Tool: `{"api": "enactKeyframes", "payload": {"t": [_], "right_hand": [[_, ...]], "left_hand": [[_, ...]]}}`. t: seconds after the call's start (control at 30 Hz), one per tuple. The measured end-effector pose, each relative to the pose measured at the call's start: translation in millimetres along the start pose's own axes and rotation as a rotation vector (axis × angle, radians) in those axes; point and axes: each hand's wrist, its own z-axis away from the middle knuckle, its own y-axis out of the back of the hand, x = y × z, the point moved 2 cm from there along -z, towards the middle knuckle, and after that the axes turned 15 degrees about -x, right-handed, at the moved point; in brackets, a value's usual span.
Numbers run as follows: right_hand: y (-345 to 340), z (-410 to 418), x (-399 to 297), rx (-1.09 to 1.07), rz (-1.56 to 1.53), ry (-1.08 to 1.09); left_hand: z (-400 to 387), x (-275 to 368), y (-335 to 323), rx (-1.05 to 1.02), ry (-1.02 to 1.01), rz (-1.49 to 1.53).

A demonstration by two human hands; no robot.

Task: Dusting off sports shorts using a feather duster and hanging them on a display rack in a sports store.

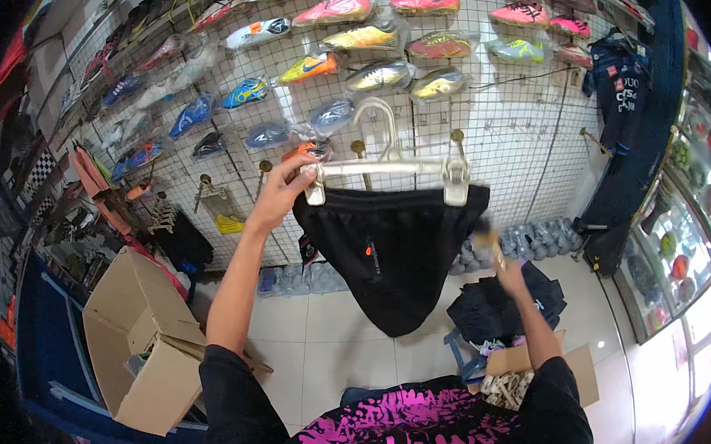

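Observation:
My left hand grips the left end of a cream plastic clip hanger, thumb on the clip. From its two clips hang black shorts, waistband up, with a small orange mark and a short zip-like line on the front. To the right of the shorts, my right hand is closed around the handle of a brush. Motion blurs the brush; its dark end is close to the shorts' right edge, and I cannot tell whether they touch.
A wire-grid wall carries wrapped sports shoes and hooks. An open cardboard box stands left. Folded dark garments lie on a blue stool at right, near a box of hangers. A glass display case lines the right side.

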Motion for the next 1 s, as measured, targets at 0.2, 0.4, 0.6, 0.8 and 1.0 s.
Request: {"api": "enactKeyframes", "payload": {"t": [0.2, 0.4, 0.6, 0.8, 1.0], "right_hand": [[73, -5, -184, -0.472, -0.969, 0.371], [62, 27, -292, -0.945, -0.844, 0.645], [17, 38, -326, -0.94, -0.841, 0.655], [19, 36, -324, -0.499, -0.773, 0.647], [18, 25, -329, -0.303, -0.649, 0.677]], "left_hand": [[-13, -48, -43, -0.313, 0.092, 0.029], [-31, -88, -71, -0.581, 0.12, 0.051], [-45, -86, -94, -0.107, -0.249, -0.536], [11, -34, -107, -0.258, 0.26, 0.151], [25, -25, -131, -0.151, 0.248, -0.275]]}}
